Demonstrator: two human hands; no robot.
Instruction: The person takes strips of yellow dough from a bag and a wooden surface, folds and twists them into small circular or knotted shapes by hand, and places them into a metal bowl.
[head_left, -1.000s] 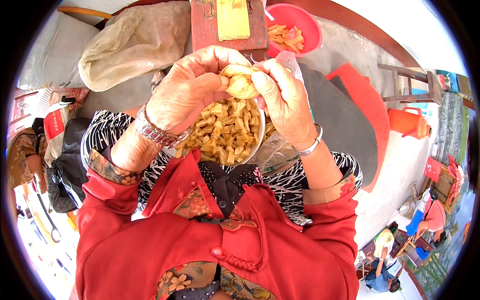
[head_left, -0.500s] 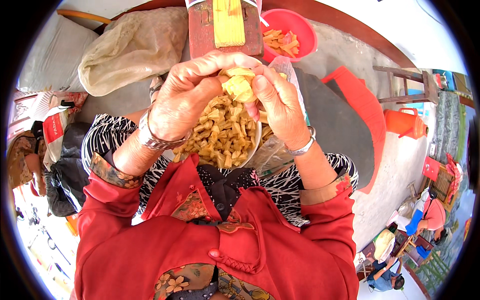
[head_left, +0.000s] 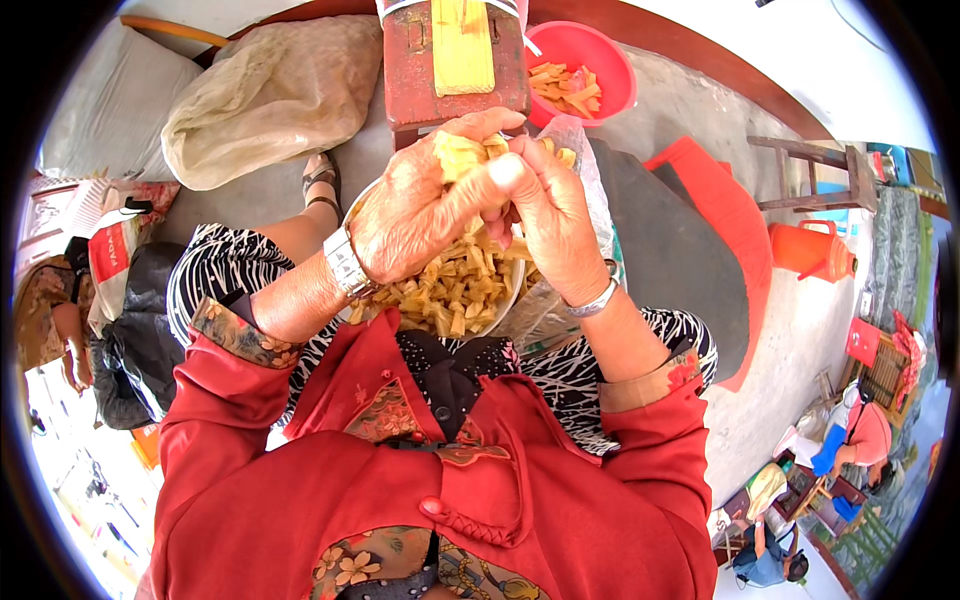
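Above a white-rimmed basin (head_left: 517, 290) between my knees, my two hands meet around a crumpled, folded piece of yellow paper (head_left: 462, 156). My left hand (head_left: 405, 215) is closed on it, its thumb stretched across toward the other hand. My right hand (head_left: 556, 225) is closed too, with its fingertips bunched at the right side of the paper and partly hidden by the left thumb. A bit of yellow also shows behind the right fingers. Many small folded yellow pieces (head_left: 450, 288) fill the basin.
Ahead, a flat yellow stack (head_left: 463, 50) lies on a worn red wooden bench (head_left: 410, 75). Beyond my right hand stands a pink basin (head_left: 620, 85) with orange-yellow strips (head_left: 565, 88). A pale sack (head_left: 270, 100) lies at left; an orange watering can (head_left: 812, 248) and people are at right.
My left hand has turned and shifted slightly right and down, bringing its thumb across the right fingertips. The yellow paper has moved left, deeper into the left hand.
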